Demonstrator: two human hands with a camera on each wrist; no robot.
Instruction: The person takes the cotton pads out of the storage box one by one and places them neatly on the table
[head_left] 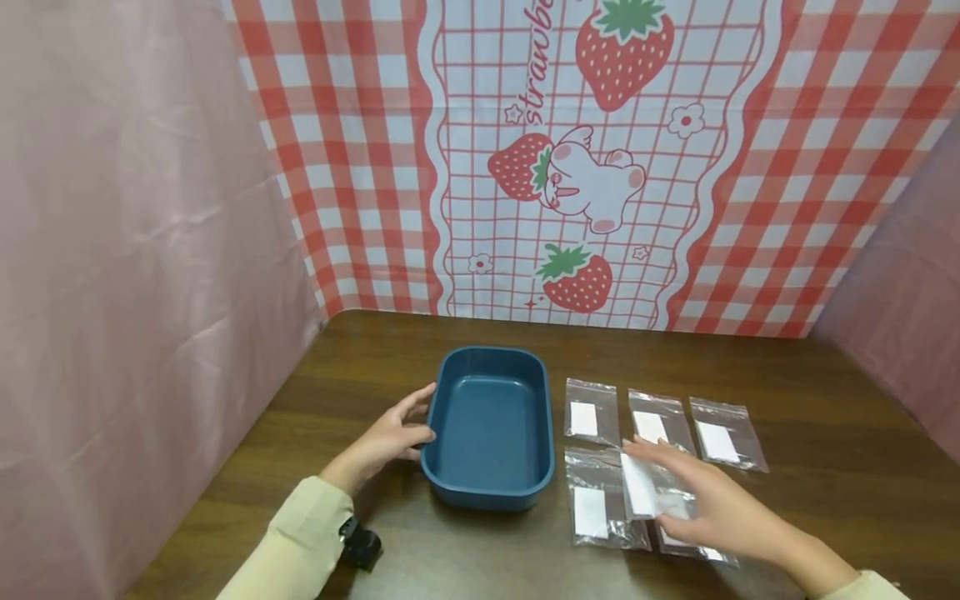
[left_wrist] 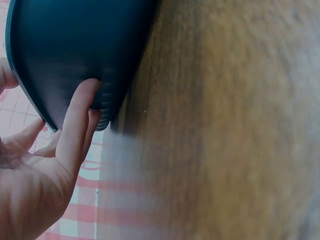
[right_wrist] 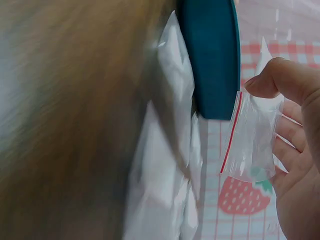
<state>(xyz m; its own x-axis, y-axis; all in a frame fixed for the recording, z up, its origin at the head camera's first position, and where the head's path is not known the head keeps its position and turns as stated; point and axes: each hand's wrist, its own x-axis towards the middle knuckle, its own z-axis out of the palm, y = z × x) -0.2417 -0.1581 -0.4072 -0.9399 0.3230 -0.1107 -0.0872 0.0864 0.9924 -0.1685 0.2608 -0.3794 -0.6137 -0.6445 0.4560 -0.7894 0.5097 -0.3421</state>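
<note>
A deep blue plastic bin [head_left: 491, 497] stands on the wooden table. My left hand [head_left: 390, 433] is at its left side, fingertips against the rim and outer wall; in the left wrist view one long finger [left_wrist: 75, 120] lies straight along the wall. My right hand [head_left: 720, 504] pinches a small clear zip bag with a white card inside [head_left: 639, 487], raised above other bags. Seen from the right wrist, the thumb [right_wrist: 280, 80] presses on this zip bag [right_wrist: 252, 145], and its red seal line shows.
More clear zip bags with white cards lie right of the bin: a back row with a left bag [head_left: 591, 417], a middle one [head_left: 651, 425] and a right one [head_left: 720, 442], and a front bag [head_left: 590, 512]. Another is partly under my right hand. A strawberry-print curtain [head_left: 570, 167] hangs behind.
</note>
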